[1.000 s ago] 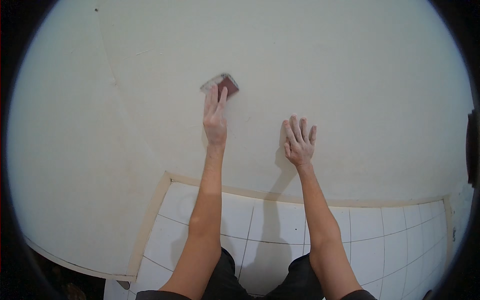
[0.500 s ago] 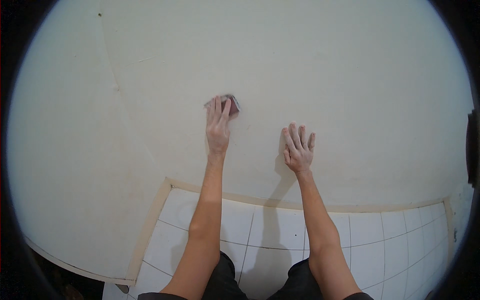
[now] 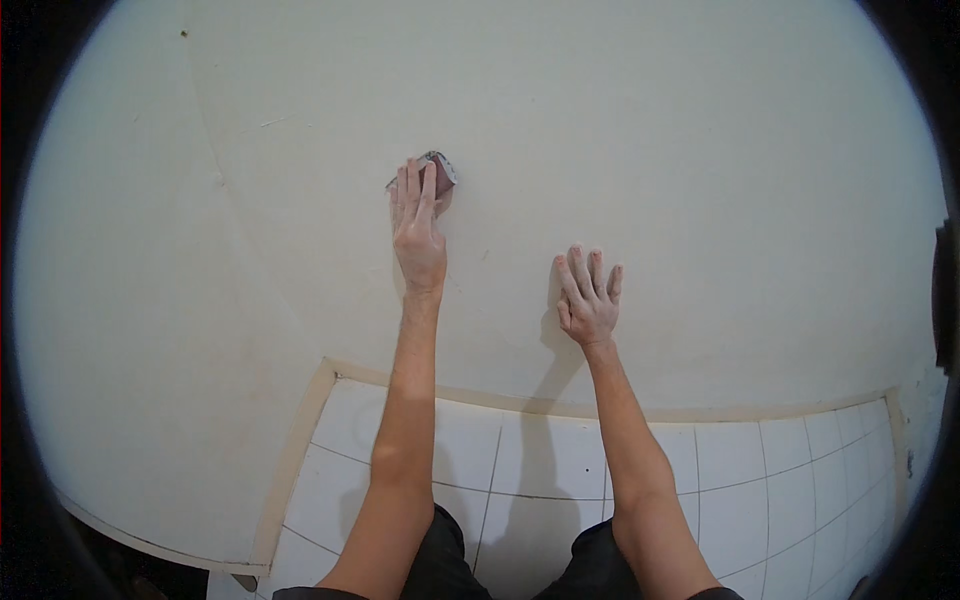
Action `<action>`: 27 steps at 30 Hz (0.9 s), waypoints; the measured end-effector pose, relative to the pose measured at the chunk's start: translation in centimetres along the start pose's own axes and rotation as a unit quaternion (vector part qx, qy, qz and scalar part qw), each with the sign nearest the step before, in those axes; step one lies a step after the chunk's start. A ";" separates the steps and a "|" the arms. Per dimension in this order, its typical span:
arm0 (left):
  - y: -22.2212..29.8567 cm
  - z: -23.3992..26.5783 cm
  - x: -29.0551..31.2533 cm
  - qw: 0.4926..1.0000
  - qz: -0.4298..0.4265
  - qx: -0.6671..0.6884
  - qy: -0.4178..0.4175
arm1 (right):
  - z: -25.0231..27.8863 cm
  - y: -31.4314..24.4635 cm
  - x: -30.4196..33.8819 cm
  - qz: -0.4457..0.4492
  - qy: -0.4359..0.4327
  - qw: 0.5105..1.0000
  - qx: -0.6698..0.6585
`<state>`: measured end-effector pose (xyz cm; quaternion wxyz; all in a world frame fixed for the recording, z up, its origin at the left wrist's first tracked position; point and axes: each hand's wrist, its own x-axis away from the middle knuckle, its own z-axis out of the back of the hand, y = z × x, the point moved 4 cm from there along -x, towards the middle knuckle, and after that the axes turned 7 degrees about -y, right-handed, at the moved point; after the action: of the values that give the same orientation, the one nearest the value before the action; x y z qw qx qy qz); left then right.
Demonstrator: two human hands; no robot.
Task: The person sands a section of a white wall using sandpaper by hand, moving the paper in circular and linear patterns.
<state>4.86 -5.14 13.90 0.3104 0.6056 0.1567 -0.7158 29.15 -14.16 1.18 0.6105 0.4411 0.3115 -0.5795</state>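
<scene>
My left hand [image 3: 420, 240] presses a folded piece of reddish-brown sandpaper [image 3: 445, 177] flat against the pale wall [image 3: 700, 180]. Its fingers lie stretched over the sheet, whose right side and top edge stick out past them; the rest is hidden under the hand. Lower and to the right, my right hand [image 3: 591, 308] rests on the same wall with fingers spread and nothing in them. Whitish dust coats the fingers of both hands.
White floor tiles [image 3: 550, 455] meet the wall along a beige skirting strip [image 3: 470, 398]. At the left another wall face [image 3: 130, 400] forms a corner. A small dark hole [image 3: 184, 34] and a light scratch [image 3: 276, 122] mark the surface. A dark object [image 3: 943, 300] shows at the right rim.
My left hand has slid the sandpaper up the wall and a little to the left. The right hand stays in place on the wall, the whole view having shifted slightly.
</scene>
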 end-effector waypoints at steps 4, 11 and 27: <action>-1.8 -2.3 6.4 0.999 -0.008 -0.029 0.031 | 0.1 -0.8 -0.3 0.001 -0.007 1.000 -0.001; -1.0 -2.3 6.0 0.999 -0.020 -0.025 0.009 | 0.0 -0.3 -0.3 -0.002 0.003 1.000 0.009; -4.1 -3.1 11.4 0.993 -0.068 -0.044 -0.090 | -0.3 -0.3 -0.5 -0.006 -0.023 1.000 0.005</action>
<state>3.82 -3.05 1.59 0.2996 0.5127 0.2004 -0.7793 28.83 -13.64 1.48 0.6121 0.4288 0.2969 -0.5944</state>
